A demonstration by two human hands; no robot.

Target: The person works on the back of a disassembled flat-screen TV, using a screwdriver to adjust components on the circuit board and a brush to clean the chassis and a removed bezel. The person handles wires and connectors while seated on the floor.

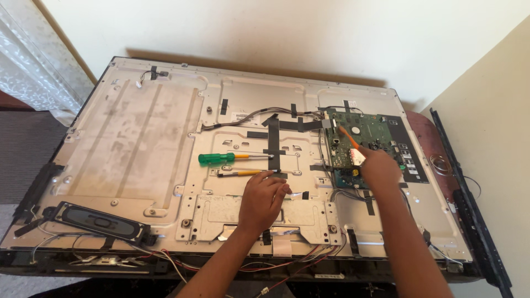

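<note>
A flat-screen television lies face down with its back cover off, showing the bare metal chassis (138, 143). My right hand (380, 168) grips an orange-handled tool (349, 138) whose tip touches the green circuit board (361, 140) at the right. My left hand (264, 200) rests on the metal plate in the middle, fingers curled, next to the yellow handle of a thin screwdriver (243, 173). A green-handled screwdriver (223, 158) lies just above it.
A long black speaker (99, 222) with loose wires sits at the lower left of the chassis. Red, black and white wires (287, 267) run along the front edge. Black tape strips hold cables in the middle. A black frame strip (469, 204) leans by the right wall.
</note>
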